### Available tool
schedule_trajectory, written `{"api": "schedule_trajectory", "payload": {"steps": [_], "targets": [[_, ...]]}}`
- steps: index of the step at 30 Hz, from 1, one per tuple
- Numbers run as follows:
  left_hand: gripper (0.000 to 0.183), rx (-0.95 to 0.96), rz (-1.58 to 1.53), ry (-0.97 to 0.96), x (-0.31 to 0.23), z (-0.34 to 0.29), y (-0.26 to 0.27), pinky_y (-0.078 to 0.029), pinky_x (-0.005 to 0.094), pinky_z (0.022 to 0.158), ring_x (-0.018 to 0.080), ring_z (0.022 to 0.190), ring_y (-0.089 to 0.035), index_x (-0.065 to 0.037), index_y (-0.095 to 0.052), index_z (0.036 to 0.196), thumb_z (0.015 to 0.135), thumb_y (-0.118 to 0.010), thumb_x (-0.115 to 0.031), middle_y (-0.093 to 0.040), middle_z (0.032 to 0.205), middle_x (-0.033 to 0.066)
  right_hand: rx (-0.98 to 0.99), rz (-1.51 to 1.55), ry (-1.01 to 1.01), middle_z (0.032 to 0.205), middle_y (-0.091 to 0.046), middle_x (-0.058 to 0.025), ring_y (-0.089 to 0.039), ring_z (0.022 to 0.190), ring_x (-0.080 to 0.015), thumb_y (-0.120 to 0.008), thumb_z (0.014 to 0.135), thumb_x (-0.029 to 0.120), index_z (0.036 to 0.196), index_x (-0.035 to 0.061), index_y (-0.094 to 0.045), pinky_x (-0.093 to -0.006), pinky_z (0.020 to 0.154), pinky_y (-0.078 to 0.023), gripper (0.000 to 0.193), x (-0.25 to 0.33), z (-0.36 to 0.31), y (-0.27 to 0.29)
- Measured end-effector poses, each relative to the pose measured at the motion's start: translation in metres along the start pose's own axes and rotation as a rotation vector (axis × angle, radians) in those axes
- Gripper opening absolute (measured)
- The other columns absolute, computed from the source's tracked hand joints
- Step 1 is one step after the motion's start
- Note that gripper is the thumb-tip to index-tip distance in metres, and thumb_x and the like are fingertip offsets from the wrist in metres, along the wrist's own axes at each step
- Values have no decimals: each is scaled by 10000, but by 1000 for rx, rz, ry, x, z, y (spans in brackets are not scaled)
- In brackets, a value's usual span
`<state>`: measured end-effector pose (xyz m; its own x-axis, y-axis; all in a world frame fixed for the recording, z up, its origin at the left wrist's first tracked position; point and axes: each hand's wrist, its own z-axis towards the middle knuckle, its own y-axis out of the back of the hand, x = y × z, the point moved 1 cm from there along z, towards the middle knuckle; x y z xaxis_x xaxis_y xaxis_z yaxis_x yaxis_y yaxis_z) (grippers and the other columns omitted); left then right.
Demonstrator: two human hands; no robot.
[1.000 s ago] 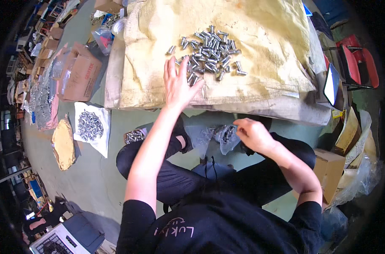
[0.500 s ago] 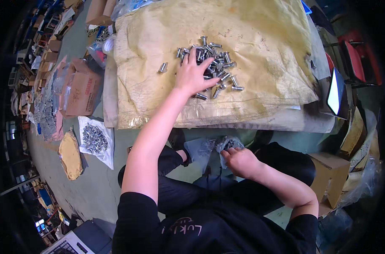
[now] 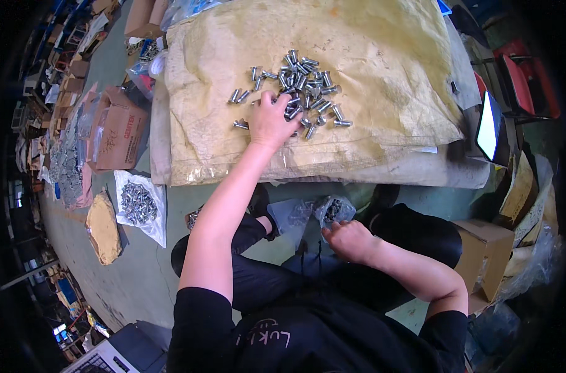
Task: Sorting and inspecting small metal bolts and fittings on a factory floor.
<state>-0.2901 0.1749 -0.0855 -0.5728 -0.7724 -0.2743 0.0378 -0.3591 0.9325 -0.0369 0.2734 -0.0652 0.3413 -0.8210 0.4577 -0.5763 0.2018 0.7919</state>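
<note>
A loose pile of short shiny metal bolts point(image 3: 305, 79) lies on the yellowish sheet point(image 3: 389, 81) that covers the table. At the near left side of the pile, my left hand point(image 3: 269, 124) has its fingers curled around several bolts point(image 3: 293, 107), with the palm hiding some of them. Down between my knees hangs a clear plastic bag point(image 3: 323, 210) with more bolts point(image 3: 333, 210) inside. My right hand point(image 3: 350, 241) is closed at the bag's near edge, gripping the plastic; its fingertips are partly hidden.
On the floor to the left, a white sheet point(image 3: 160, 233) holds another heap of bolts point(image 3: 137, 202), beside a flat tan package point(image 3: 102, 229). A cardboard box point(image 3: 122, 133) stands left of the table, another carton point(image 3: 485, 255) right of my knee. A red chair point(image 3: 522, 90) is at the far right.
My left hand has drawn back slightly toward me and left, its spread fingers now curled around bolts. Several bolts have shifted leftward. My right hand stays at the bag.
</note>
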Motion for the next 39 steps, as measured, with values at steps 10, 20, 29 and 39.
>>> {"api": "schedule_trajectory", "payload": {"steps": [10,20,29,39], "targets": [[286,-49,-89,-210,13,-5,-1,-474,349,631,257,735,-563,-157,-577,965,687,-639,-183,-529,848,75,-35,-2,22,743,-587,-107,-616,697,-240,-507,705,96,941,20,-538,-334,565,-494,249,-2,-4,-12],[204,394,-2501,1011,36,-4,13,-356,193,382,162,663,-507,-57,-516,966,842,-498,-217,-538,870,137,-32,-13,33,737,-586,-111,-614,650,-243,-506,706,105,961,20,-541,-335,536,-489,271,-3,-3,-16],[246,345,-2618,1086,18,-20,5,-492,279,522,209,678,-509,-67,-559,939,864,-476,-286,-533,875,117,72,-13,19,801,-592,-122,-610,742,-260,-519,706,110,959,23,-541,-359,588,-495,269,-2,3,-9],[232,470,-2610,879,-22,-94,62,-354,193,421,141,665,-443,-100,-500,1043,875,-475,-258,-489,891,59,-531,795,-119,698,-584,-141,-584,604,-224,-581,757,91,936,-30,-555,-310,555,-452,218,-18,14,47]]}}
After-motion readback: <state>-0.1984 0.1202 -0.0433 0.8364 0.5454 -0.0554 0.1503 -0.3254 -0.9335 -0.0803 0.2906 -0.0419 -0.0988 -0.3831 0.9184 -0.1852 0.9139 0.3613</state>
